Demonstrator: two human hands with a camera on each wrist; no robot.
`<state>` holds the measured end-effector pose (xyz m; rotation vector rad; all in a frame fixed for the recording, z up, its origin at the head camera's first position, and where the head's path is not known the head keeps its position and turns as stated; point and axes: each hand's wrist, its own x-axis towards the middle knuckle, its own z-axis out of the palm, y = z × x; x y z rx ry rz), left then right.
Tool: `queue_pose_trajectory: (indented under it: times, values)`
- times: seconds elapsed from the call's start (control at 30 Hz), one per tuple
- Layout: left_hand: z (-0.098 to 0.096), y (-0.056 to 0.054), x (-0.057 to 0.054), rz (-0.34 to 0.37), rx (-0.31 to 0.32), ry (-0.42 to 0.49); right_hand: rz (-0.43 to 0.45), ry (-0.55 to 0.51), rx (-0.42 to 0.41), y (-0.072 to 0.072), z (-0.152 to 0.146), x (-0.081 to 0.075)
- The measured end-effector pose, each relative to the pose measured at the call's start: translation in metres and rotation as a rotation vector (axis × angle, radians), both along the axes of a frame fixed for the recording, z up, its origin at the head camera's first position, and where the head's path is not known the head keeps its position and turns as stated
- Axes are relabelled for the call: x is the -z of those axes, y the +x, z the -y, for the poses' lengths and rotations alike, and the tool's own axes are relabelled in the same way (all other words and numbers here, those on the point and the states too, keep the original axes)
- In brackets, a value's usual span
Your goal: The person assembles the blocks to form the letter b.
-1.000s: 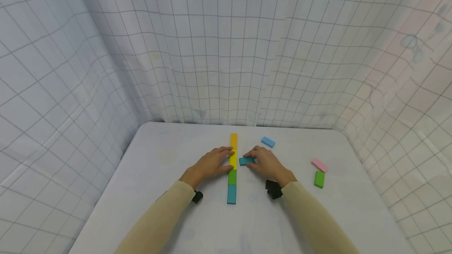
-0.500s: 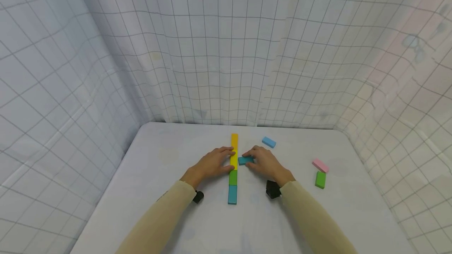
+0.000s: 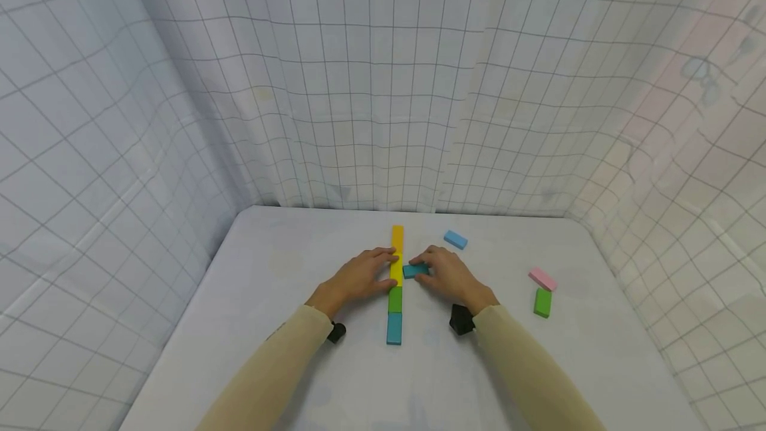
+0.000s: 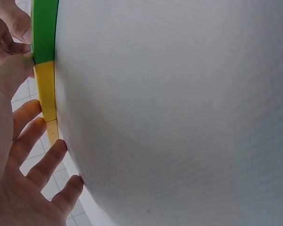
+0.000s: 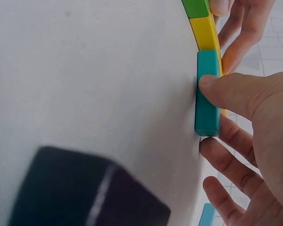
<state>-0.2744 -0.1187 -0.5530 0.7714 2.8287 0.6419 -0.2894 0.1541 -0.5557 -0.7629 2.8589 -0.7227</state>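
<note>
The teal rectangular block (image 3: pixel 409 272), pinched between thumb and fingers of the right hand (image 3: pixel 447 273), has slid until its end beyond those fingertips meets or nearly meets the yellow block (image 3: pixel 397 272) beside the left hand's (image 3: pixel 357 276) loosely spread fingers, apparently joining them crosswise.

Smooth, faintly glossy faces are shown by the pinched teal block (image 5: pixel 207 113); whether painted wood or plastic cannot be told. The worktop (image 3: pixel 293 245) is seen as matt and finely textured. Beyond its far edge, rumpled cloth is seen in the curtain (image 3: pixel 383 118); matt cloth in the sleeves (image 3: pixel 269 364).
</note>
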Motion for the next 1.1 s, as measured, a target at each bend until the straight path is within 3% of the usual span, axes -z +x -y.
queue_pose_trajectory:
  times: [1.1]
  values:
    - [-0.0011, 0.0009, 0.0003, 0.007, -0.010, 0.003, 0.006, -0.008, 0.022, 0.0039, -0.0009, -0.0006]
